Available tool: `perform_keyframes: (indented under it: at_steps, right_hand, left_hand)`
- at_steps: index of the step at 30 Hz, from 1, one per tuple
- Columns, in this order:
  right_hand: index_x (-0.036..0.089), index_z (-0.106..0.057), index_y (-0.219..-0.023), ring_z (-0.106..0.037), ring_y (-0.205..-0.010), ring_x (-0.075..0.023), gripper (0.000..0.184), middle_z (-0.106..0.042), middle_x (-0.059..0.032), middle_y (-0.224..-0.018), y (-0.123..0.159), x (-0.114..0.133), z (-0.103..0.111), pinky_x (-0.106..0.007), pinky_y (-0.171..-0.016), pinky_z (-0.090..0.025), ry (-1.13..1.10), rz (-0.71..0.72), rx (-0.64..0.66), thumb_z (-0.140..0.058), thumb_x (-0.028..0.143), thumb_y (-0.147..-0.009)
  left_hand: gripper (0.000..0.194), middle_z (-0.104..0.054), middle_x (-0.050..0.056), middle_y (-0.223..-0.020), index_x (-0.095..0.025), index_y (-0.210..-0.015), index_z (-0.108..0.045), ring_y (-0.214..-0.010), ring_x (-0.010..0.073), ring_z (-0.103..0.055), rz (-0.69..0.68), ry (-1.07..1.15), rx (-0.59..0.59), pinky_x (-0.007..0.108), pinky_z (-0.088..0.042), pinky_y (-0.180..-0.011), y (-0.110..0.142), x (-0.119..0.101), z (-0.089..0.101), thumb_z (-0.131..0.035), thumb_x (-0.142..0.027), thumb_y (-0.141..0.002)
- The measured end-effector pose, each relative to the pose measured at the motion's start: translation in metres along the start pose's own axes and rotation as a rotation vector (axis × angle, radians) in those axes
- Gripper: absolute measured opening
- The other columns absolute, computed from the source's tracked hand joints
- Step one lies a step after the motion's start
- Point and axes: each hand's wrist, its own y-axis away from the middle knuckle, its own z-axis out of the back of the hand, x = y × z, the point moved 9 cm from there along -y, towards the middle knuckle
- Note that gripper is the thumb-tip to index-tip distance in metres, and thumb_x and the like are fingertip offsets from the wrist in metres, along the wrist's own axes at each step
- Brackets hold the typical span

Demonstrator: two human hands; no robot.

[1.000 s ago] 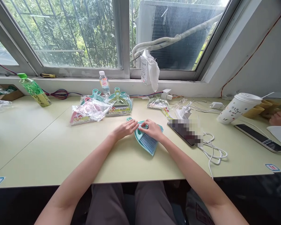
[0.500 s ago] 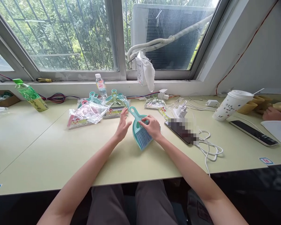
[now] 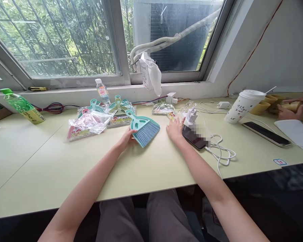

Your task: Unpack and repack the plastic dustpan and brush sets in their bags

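A small teal hand brush with blue bristles (image 3: 144, 128) is lifted slightly off the pale green table (image 3: 53, 161), handle pointing up-left. My left hand (image 3: 126, 138) grips its lower left edge. My right hand (image 3: 175, 129) lies flat on the table to the right of the brush, fingers stretched out and holding nothing. Its fingertips are close to a printed wrapper strip (image 3: 171, 116), and a dark phone (image 3: 194, 137) lies against its right side.
Wrapped brush-and-dustpan sets (image 3: 91, 121) (image 3: 120, 111) (image 3: 163, 107) lie behind the brush. A small water bottle (image 3: 102, 92) and a green bottle (image 3: 21, 106) stand or lean further back. A white charger (image 3: 189, 117), cable (image 3: 222, 155), paper cup (image 3: 242, 106), second phone (image 3: 266, 133) and another person's hand (image 3: 289, 112) are at right.
My right hand let go of the brush and moved right, beside the phone. My left hand took hold of the brush and turned its bristles toward the right.
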Motion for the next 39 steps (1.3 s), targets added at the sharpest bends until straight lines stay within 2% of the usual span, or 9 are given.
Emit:
perform_keyframes:
  at_steps: [3,8,14,21,25,28,32,35,39]
  right_hand:
    - [0.002,-0.058,-0.122,-0.052,-0.122,-0.0323,0.043,-0.058,-0.0265,-0.128,0.003,0.013,-0.017,-0.057,-0.111,-0.015,-0.043,0.114,0.131,-0.031,0.011,-0.09]
    - [0.012,-0.066,-0.099,-0.063,-0.097,-0.0237,0.034,-0.07,-0.0159,-0.102,0.01,0.041,0.0,-0.043,-0.106,-0.028,-0.211,0.265,0.03,-0.033,0.019,-0.094]
    - [0.012,-0.052,-0.133,-0.044,-0.132,-0.0288,0.043,-0.05,-0.0188,-0.142,0.02,0.056,-0.016,-0.047,-0.108,-0.031,-0.356,0.315,0.1,-0.04,0.03,-0.096]
    - [0.016,-0.067,-0.118,-0.054,-0.125,-0.0223,0.039,-0.06,-0.0113,-0.132,0.018,0.072,-0.024,-0.04,-0.11,-0.037,-0.72,0.513,0.224,-0.05,0.01,-0.084]
    - [0.018,-0.068,-0.116,-0.064,-0.11,-0.0231,0.038,-0.069,-0.0087,-0.117,0.007,0.05,-0.011,-0.04,-0.102,-0.046,-0.857,0.341,0.116,-0.049,0.012,-0.085]
    - [0.022,-0.061,-0.127,-0.062,-0.112,-0.0232,0.038,-0.067,-0.0078,-0.123,0.006,0.023,0.022,-0.04,-0.098,-0.048,-1.0,0.19,-0.188,-0.046,0.025,-0.092]
    - [0.025,-0.041,-0.144,-0.053,-0.126,-0.0213,0.048,-0.054,-0.0079,-0.14,0.022,0.021,0.055,-0.038,-0.103,-0.045,-1.105,0.175,-0.427,-0.032,0.04,-0.099]
    - [0.026,-0.034,-0.149,-0.039,-0.138,-0.0219,0.052,-0.042,-0.0074,-0.15,0.036,0.071,0.049,-0.043,-0.113,-0.033,-0.98,0.451,-0.189,-0.025,0.042,-0.101]
    - [0.027,-0.019,-0.154,-0.01,-0.149,-0.0261,0.058,-0.014,-0.0071,-0.161,0.058,0.12,0.015,-0.062,-0.115,0.002,-0.643,0.673,0.136,-0.023,0.047,-0.1]
  left_hand:
    - [0.046,-0.061,0.005,-0.095,-0.019,-0.118,-0.049,-0.08,0.0184,-0.062,-0.019,0.009,-0.031,0.028,-0.054,-0.063,-0.001,-0.003,0.005,-0.059,-0.037,-0.076]
    - [0.045,-0.062,0.003,-0.092,-0.02,-0.115,-0.053,-0.077,0.0171,-0.06,-0.085,0.006,-0.106,0.029,-0.052,-0.067,0.0,-0.012,0.014,-0.057,-0.04,-0.075]
    - [0.046,-0.063,0.004,-0.096,-0.019,-0.112,-0.055,-0.08,0.0175,-0.06,-0.137,0.014,-0.188,0.028,-0.05,-0.07,-0.006,-0.017,0.037,-0.056,-0.045,-0.073]
    - [0.044,-0.057,0.001,-0.083,-0.02,-0.108,-0.053,-0.069,0.015,-0.056,-0.134,-0.057,-0.159,0.026,-0.049,-0.06,-0.01,-0.01,0.046,-0.058,-0.048,-0.075]
    - [0.043,-0.056,0.002,-0.086,-0.02,-0.111,-0.051,-0.072,0.0151,-0.057,-0.148,-0.07,-0.141,0.027,-0.051,-0.062,-0.008,-0.014,0.045,-0.057,-0.047,-0.078]
    - [0.046,-0.058,0.003,-0.091,-0.021,-0.117,-0.049,-0.076,0.0157,-0.059,-0.133,-0.091,-0.121,0.026,-0.052,-0.062,-0.005,-0.016,0.04,-0.057,-0.046,-0.079]
    - [0.05,-0.06,0.003,-0.091,-0.021,-0.123,-0.046,-0.074,0.0155,-0.06,-0.098,-0.113,-0.003,0.024,-0.05,-0.057,-0.002,-0.013,0.019,-0.057,-0.047,-0.081]
    - [0.048,-0.06,0.004,-0.092,-0.019,-0.119,-0.049,-0.074,0.0149,-0.06,-0.096,-0.085,0.113,0.023,-0.049,-0.056,0.002,-0.012,0.001,-0.057,-0.049,-0.082]
    - [0.055,-0.061,0.005,-0.104,-0.022,-0.124,-0.047,-0.082,0.0166,-0.062,-0.132,-0.102,0.152,0.025,-0.052,-0.061,0.006,-0.013,-0.01,-0.067,-0.04,-0.076]
